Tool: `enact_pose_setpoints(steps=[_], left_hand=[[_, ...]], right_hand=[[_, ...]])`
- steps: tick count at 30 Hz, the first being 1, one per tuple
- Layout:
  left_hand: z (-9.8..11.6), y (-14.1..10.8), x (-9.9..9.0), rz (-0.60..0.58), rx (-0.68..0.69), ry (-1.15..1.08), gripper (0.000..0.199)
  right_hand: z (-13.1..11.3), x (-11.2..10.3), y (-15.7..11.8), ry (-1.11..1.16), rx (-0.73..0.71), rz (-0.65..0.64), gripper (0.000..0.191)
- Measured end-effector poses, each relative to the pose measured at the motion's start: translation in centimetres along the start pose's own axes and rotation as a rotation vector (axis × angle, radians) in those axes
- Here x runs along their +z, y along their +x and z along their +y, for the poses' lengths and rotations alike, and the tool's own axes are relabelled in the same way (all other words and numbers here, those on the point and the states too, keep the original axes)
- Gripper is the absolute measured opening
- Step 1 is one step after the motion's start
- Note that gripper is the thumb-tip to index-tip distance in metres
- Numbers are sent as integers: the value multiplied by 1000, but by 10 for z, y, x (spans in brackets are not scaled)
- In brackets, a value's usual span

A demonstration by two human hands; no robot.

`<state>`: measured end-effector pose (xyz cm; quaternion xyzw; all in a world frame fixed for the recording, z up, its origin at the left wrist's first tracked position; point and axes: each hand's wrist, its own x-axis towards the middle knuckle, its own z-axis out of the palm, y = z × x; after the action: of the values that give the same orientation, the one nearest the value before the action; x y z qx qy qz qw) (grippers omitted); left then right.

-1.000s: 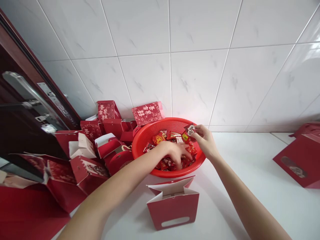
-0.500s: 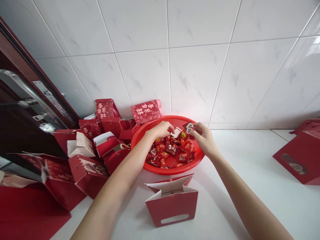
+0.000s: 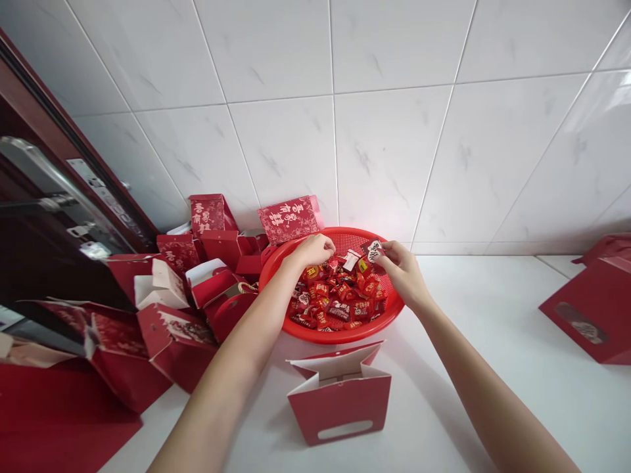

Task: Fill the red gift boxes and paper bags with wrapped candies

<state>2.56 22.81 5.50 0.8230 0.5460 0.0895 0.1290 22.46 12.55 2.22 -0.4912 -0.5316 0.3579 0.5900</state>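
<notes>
My right hand (image 3: 403, 270) pinches a dark red wrapped candy (image 3: 373, 251) with white and black print between thumb and fingers, over the right rim of a red plastic basket (image 3: 276, 268). My left hand (image 3: 315, 251) is over the basket's back left part, its fingers curled together; what they hold, if anything, is hidden. Beneath both hands lies a heap of red wrapped candies (image 3: 340, 309), with a small white packet (image 3: 351, 260) among them. In front of the basket stands a red paper gift box (image 3: 340, 407), its top open and an oval window on its front.
Several red gift boxes (image 3: 180, 341) crowd the counter's left side, beside a dark door frame (image 3: 73, 151). Another red box (image 3: 591, 315) with a window stands at the right. A tiled wall (image 3: 276, 151) rises behind the white counter (image 3: 473, 328).
My left hand has moved a little left and back, away from the white packet, and its fingers have curled in. My right hand stays nearly still with its candy.
</notes>
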Motion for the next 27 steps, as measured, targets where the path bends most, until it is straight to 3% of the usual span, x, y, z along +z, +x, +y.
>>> enact_pose_setpoints(steps=[5,9,17,22,27], left_hand=[[-1,3,6,-123,-39,62,16],[-2,6,9,-151,-51,86,26],[-1,4,8,-198,-78,124,29],[4,2,10,-248,-41,141,50],[5,1,11,-234,-12,132,30]], right_hand=[[1,0,0,0,7,-12,27],[3,-1,1,-15,11,-22,30],[2,-2,0,-6,-13,-45,27],[1,-1,0,-15,-5,-46,28],[3,-1,1,-25,-16,-37,28]])
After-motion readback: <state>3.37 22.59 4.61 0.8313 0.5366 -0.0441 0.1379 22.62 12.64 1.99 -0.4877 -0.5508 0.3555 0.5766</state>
